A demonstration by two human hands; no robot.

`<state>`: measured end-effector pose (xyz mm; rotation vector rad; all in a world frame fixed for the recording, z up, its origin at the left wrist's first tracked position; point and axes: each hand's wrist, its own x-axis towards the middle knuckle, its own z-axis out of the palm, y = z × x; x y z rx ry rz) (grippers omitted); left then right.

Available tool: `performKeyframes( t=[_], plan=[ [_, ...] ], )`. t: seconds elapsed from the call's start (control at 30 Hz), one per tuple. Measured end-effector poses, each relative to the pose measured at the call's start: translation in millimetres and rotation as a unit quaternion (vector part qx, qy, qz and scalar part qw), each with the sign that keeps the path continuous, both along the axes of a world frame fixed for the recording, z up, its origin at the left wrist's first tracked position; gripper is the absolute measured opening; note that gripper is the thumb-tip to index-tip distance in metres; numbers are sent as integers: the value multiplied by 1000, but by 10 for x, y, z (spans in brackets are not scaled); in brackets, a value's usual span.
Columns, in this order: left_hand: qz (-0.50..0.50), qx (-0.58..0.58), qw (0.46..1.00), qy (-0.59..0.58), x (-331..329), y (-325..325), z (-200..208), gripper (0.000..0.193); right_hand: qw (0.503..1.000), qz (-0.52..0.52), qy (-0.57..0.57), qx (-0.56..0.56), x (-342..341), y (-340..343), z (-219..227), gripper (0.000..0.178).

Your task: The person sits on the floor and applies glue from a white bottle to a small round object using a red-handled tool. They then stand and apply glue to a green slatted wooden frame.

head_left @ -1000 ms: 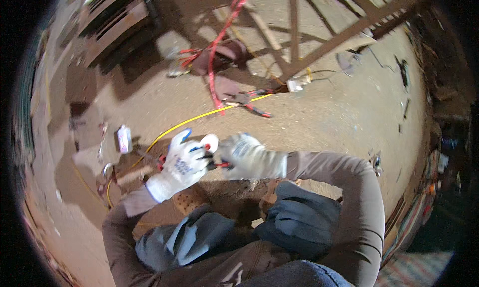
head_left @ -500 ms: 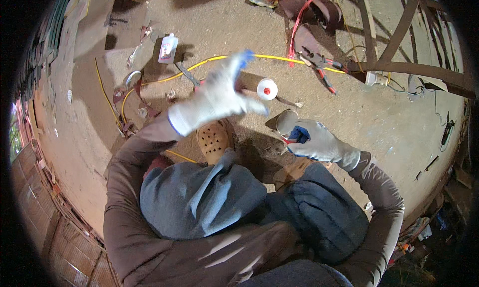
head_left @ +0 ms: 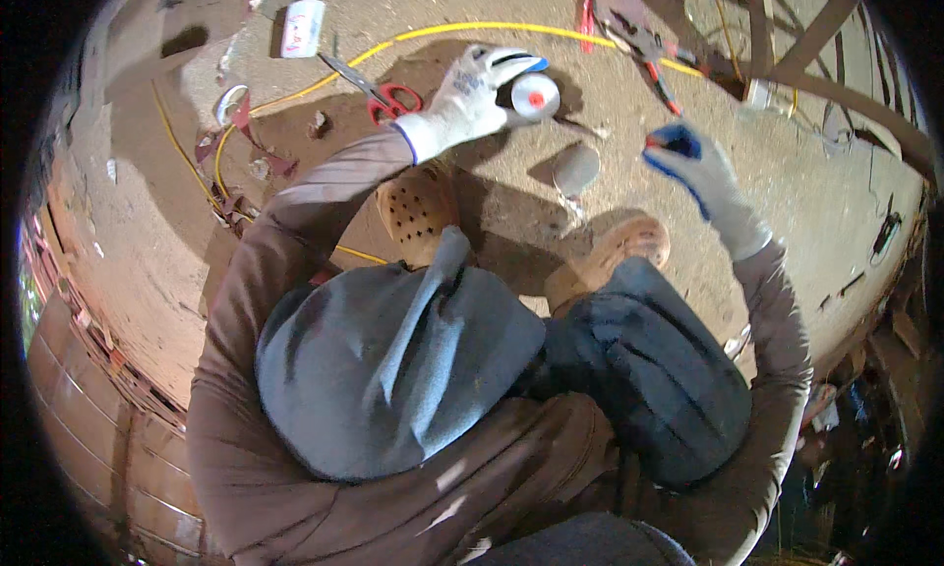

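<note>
My left hand, in a white glove with blue on the palm side, reaches round a white round container with a red spot at its middle. The thumb lies along its near left side. My stretched fingers pass beyond its far side, apart from the thumb, and a firm grip does not show. Off to the right, my gloved right hand is raised with its fingers pinched together on a small red thing, mostly hidden by the fingertips. Between the hands stands a pale grey round cup-like thing on the ground.
Red-handled scissors lie left of my left hand, below a yellow cable. A white bottle and a white ring are farther left. Pliers lie at the far right, near a dark metal frame. My tan clogs are close by.
My left hand has come to the white container, which stays in place. My right hand has moved away from the grey cup-like thing, outward and to the right. The view has shifted.
</note>
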<state>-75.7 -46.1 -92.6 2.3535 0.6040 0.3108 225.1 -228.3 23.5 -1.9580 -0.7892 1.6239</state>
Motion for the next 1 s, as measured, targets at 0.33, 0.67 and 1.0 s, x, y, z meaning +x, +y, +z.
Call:
performKeyframes(
  t=[0.33,0.67,1.0],
  plan=[
    [46,-31,996,-71,-228,206,282,56,998,-52,-42,-7,504,-70,97,36],
    [166,68,980,-87,-371,448,635,54,996,49,-38,-62,557,469,-119,31],
    [286,136,946,-74,-719,575,1379,63,876,381,-281,96,-950,510,2272,28]
  ],
)
